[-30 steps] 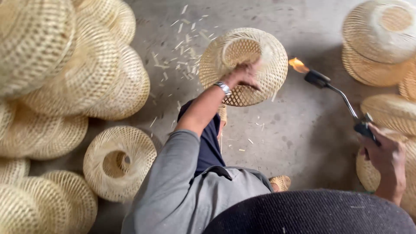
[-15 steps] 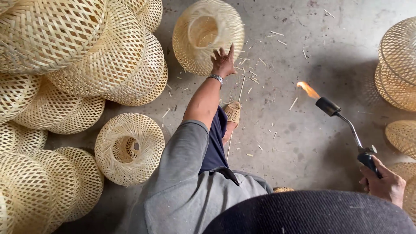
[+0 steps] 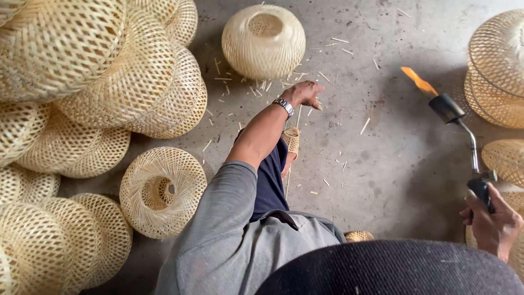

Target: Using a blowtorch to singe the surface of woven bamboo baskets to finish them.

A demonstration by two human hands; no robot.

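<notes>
Since the earlier frames the round basket (image 3: 263,41) has left the left hand (image 3: 305,94) and now sits on the concrete floor (image 3: 382,164) a little beyond it, mouth up; the torch (image 3: 464,136) has swung off toward the right. Left hand: empty, fingers loosely curled, hovering low over the floor among scattered bamboo splinters (image 3: 256,84), apart from the basket. Metal watch (image 3: 284,106) on that wrist. Right hand (image 3: 494,224): closed around the torch grip at the right edge, nozzle raised, flame (image 3: 419,81) lit and pointing up-left, well clear of any basket. Stacked baskets (image 3: 82,82) fill the left side; one open-weave basket (image 3: 162,191) lies on its side just beside the person's left arm. More baskets (image 3: 499,71) at the right edge. Judgement on handling: thin woven bamboo, so very light, springy, somewhat stiff but crushable under a hard squeeze, and quick to scorch. Weave is rough, not slippery. Best hold looks like the rim of the top opening, or a spread palm against the curved wall.
</notes>
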